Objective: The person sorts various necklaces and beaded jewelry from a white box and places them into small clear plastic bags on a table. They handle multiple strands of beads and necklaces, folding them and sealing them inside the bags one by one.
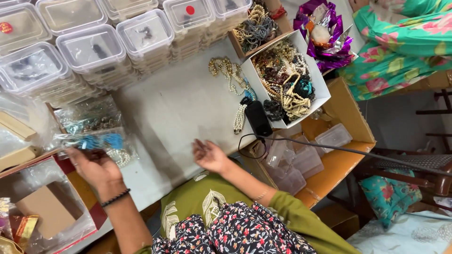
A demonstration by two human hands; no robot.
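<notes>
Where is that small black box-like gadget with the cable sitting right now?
In the head view, the black gadget lies on the white table, right of centre, against the near corner of the white box of beads, beside a white bead strand, beyond the right hand.
</notes>
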